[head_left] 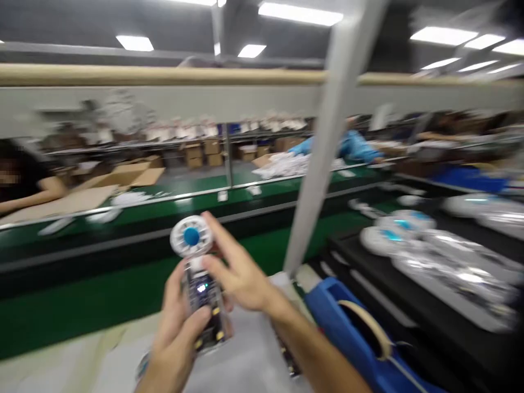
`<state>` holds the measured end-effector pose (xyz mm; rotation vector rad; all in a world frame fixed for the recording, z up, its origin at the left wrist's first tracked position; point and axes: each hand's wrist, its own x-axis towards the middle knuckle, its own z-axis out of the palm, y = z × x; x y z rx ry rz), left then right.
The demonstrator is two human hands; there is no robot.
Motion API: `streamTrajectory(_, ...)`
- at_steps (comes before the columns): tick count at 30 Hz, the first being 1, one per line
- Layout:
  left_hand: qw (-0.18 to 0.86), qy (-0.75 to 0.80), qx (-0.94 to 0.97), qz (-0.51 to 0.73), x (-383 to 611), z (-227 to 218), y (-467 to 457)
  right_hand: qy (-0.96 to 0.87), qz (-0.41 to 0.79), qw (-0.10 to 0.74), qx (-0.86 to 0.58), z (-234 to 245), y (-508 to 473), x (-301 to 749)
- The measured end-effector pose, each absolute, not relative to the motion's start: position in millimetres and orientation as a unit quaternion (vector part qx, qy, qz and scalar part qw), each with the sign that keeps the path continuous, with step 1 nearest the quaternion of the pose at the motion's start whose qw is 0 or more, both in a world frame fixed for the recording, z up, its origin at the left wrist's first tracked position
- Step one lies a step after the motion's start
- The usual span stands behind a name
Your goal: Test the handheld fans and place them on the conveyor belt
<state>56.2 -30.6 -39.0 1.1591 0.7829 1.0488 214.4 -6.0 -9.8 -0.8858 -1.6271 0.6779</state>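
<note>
"Left hand (pixel 176 338)?"

"Curled round a clear-bodied handheld fan (pixel 207 319), circuit board (pixel 201 288) showing, white head (pixel 191 236) already fitted."

"Right hand (pixel 241 278)?"

"Fingers (pixel 221 237) spread wide, seemingly just touching that head."

"Beyond?"

"A blue tape dispenser (pixel 352 333), then a black tray (pixel 368 284) of white fan parts (pixel 393 234)."

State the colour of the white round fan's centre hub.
Blue hub, best seen in the head view.

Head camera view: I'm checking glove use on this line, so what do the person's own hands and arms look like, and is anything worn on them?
The left hand and right hand are bare, with no gloves. The right forearm is bare too, with no sleeve in view. No ring, watch or wristband shows on either.
</note>
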Motion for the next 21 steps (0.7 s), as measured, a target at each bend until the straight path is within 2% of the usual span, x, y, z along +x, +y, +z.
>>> streamTrajectory(4, 0.713, 0.245, 0.497, 0.429, 46, -36, -24, -0.615, 0.452, 0.536, -0.361, -12, -7, 210)
streamTrajectory(8, 0.731, 0.202, 0.490, 0.429, 46, -34, -18, -0.590, 0.498, 0.525, -0.358, -9, -12, 208)
streamTrajectory(14, 0.751, 0.195, 0.465, 0.427, 48, -33, -17, -0.621, 0.432, 0.530, -0.383, -13, -8, 209)
streamTrajectory(19, 0.636, 0.304, 0.457, 0.543, 53, -33, -5, -0.675, 0.280, 0.570, -0.376, -13, -8, 214)
streamTrajectory(21, 0.659, 0.315, 0.422, 0.537, 46, -24, -2, -0.678, 0.230, 0.589, -0.375, -11, -10, 217)
